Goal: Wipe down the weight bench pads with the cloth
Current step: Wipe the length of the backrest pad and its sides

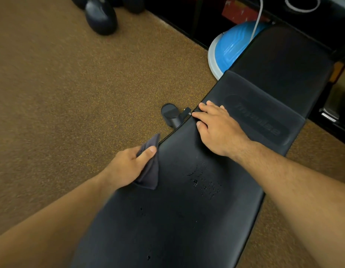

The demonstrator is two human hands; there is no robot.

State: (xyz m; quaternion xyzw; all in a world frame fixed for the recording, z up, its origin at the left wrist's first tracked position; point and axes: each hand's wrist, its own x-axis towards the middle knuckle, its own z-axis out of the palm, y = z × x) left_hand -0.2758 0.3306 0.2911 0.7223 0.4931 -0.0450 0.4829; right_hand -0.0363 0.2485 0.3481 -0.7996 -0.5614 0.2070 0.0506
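Cloth (pixel 150 171), dark grey and folded, sits at the left edge of the bench's near pad (pixel 177 225), about midway along it. The left hand (pixel 127 167) grips it, thumb pressed on top and fingers curled underneath, so that part of the fabric sticks out beyond the fingertips and part hangs onto the pad. The right hand (pixel 218 128) lies flat on the bench further along, fingers straight and slightly spread, with the fingertips at the seam where the near pad meets the far pad (pixel 284 60); it holds nothing. Small dark droplets (pixel 204 183) dot the near pad between the two forearms, and a few more marks show closer to the person. The far pad carries a raised panel with embossed lettering (pixel 258 118), too blurred to read, just beyond the right hand. A black knob (pixel 170 115) juts out from the bench's left side at the seam. A blue dome (pixel 229 47) with a pale rim rests on the brown speckled floor (pixel 71 93), touching or just beside the far pad's left edge, and a white cord (pixel 257 18) crosses above it. Dark round weights (pixel 101 16) stand on the floor well to the left of the bench.
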